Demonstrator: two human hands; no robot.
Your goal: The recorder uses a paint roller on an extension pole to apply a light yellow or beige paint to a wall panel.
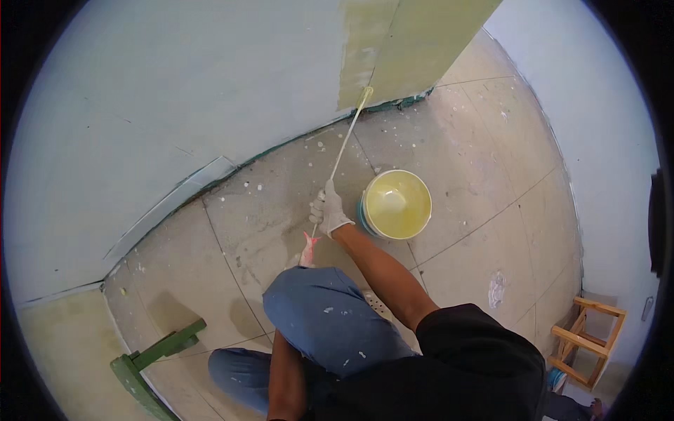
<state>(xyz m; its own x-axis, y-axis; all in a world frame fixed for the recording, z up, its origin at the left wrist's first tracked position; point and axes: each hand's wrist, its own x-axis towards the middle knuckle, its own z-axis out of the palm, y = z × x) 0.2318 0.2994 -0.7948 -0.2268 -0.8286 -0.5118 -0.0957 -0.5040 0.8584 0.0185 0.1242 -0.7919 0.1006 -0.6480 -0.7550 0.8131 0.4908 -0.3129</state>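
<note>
My right hand, in a whitish glove, is closed round a long, thin pale pole. At its far end the paint roller is at the foot of the wall, by a yellow-painted strip. Just right of this hand stands a white-rimmed bucket with pale yellow paint inside. My left forearm passes behind my bent knee, which hides the hand's fingers. A pale shape with red edges shows beyond the knee, at the pole's near end; whether it belongs to my left hand I cannot tell.
A green wooden stand is at the lower left. At the lower right a small wooden stool frame lies near the right wall. Paint spots mark the tiled floor. A loose strip runs along the left wall's foot.
</note>
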